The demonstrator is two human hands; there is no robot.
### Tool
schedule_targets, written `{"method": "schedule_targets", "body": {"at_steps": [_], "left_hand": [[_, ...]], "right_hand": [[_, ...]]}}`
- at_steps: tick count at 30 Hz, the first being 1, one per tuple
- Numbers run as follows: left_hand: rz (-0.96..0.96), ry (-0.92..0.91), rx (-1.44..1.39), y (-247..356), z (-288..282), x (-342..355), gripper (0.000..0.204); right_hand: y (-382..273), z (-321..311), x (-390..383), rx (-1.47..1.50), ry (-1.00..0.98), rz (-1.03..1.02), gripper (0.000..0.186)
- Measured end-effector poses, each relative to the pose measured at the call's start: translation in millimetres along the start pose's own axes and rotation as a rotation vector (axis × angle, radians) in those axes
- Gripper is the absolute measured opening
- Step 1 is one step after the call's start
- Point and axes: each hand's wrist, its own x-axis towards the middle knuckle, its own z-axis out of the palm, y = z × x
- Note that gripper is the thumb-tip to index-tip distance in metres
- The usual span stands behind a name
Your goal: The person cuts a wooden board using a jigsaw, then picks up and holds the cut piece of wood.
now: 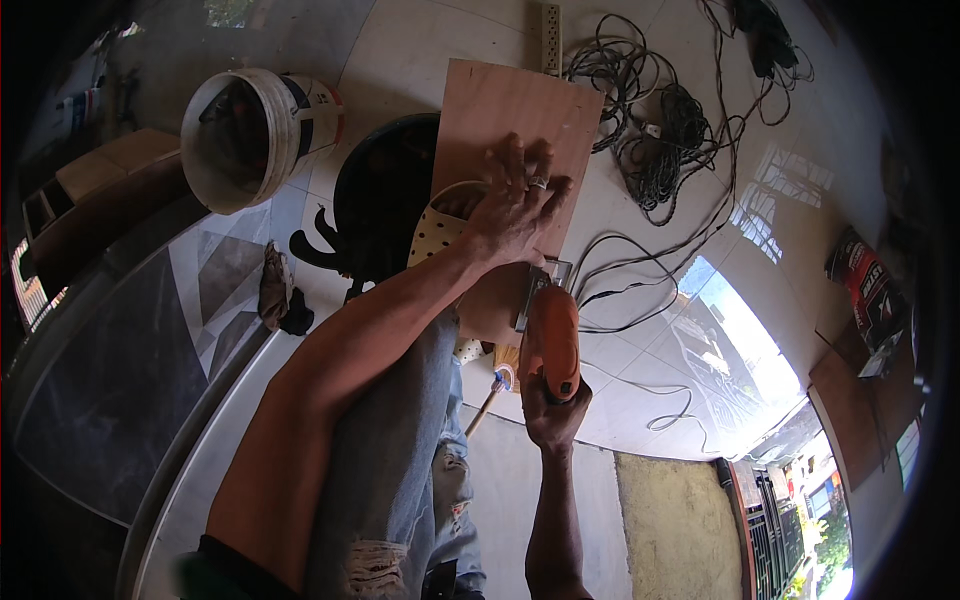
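Note:
My left hand (515,205) lies with its fingers spread on a reddish-brown plywood board (490,110), a ring on one finger. My right hand (555,415) is wrapped round the rear of an orange jigsaw (556,335). The saw's metal base plate (530,300) sits at the near right part of the board, just below my left wrist. Its blade cannot be made out. Beside my left forearm, what looks like a cream slipper with black dots (432,235) rests against the board's left edge. My jeans-covered leg (385,430) shows underneath that forearm.
Tangled black cables (660,150) spread over the tiled floor, right of a power strip (551,40). A dark round tub (375,180) and a white bucket (300,125) holding dark items stand left. A broom (505,365) lies near, and a red-black bag (865,290) is far right.

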Motion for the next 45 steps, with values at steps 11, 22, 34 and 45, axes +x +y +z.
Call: {"method": "schedule_targets", "body": {"at_steps": [11,22,34,45], "left_hand": [[0.005,0.068,0.021,-0.8,4.7,-1.2,0.129],[0.003,0.01,0.045,-0.5,-0.4,0.2,0.125],[-0.004,0.044,0.056,0.0,-2.5,-1.3,0.122],[-0.011,0.05,0.065,-0.2,-2.0,-0.3,0.121]], "right_hand": [[-5.6,-0.6,1.8,0.021,0.01,0.003,0.019],[-12.4,-2.1,4.3,0.025,0.009,0.017,0.019],[-10.2,-3.0,6.6,-0.005,0.007,-0.011,0.018],[-12.9,-3.7,8.0,0.031,-0.001,-0.014,0.017]]}}
